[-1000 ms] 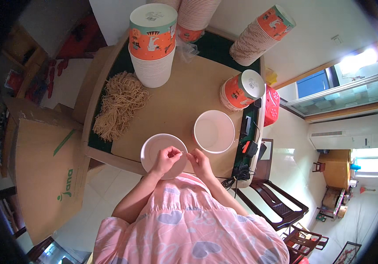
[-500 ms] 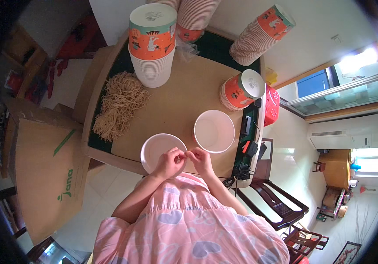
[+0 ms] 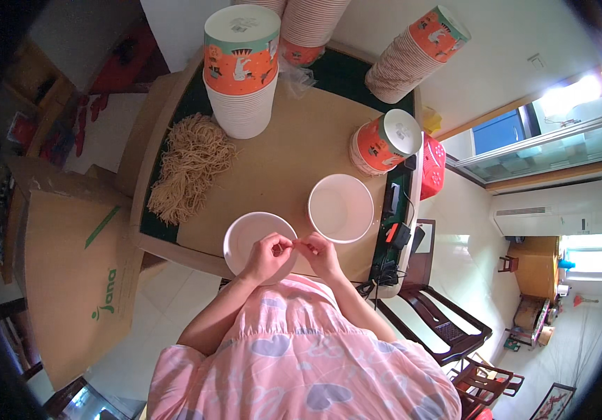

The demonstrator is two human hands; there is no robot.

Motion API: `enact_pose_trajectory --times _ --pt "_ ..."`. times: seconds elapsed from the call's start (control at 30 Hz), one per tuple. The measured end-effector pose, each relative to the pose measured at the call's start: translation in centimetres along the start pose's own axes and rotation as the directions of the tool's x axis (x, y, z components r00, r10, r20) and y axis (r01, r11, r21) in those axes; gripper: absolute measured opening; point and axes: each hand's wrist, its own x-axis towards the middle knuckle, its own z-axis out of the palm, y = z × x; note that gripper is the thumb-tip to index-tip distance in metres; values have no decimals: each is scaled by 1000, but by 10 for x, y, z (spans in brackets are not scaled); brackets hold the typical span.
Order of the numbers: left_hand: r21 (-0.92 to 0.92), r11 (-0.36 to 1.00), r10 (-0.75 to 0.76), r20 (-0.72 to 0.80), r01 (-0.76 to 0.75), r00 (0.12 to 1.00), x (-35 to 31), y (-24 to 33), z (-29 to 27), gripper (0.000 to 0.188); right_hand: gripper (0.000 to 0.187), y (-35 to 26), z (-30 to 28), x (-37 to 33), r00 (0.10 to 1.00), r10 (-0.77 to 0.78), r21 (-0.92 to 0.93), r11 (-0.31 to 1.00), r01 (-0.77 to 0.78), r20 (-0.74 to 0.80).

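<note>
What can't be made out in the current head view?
- Head: whatever the bare left hand and bare right hand pinch, if anything; too small, covered by fingers.
- Head: part of the inside of the round white paper bucket; behind the left hand.
- Head: upper end of the rear white-and-orange paper bucket stack; cut off by top edge.
- Head: single ends in the beige string tangle; overlapping, too fine.

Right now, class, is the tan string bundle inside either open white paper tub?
No, the tan string bundle lies outside both, beside the tall stack of paper tubs.
</note>
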Motion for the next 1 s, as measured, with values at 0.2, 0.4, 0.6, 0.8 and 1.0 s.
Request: enact_pose_trajectory --times 0.2,0.4,0.6,0.8,1.0 --pt "0 1000 -9 15 9 1000 2 -4 0 5 9 1 5 1 997 53 83 995 -48 -57" --pt "54 998 31 -39 -29 999 2 -14 1 6 8 2 6 -1 996 84 55 995 -84 -1" --pt "4 999 -41 -59 41 997 3 -9 2 7 11 13 7 -1 994 99 168 980 -106 52" --pt "46 999 8 -41 -6 999 2 -15 0 5 14 6 7 0 981 182 315 929 -193 66" --pt "51 999 2 -58 1 998 2 -9 1 6 13 9 12 -3 994 109 262 960 -98 -29"
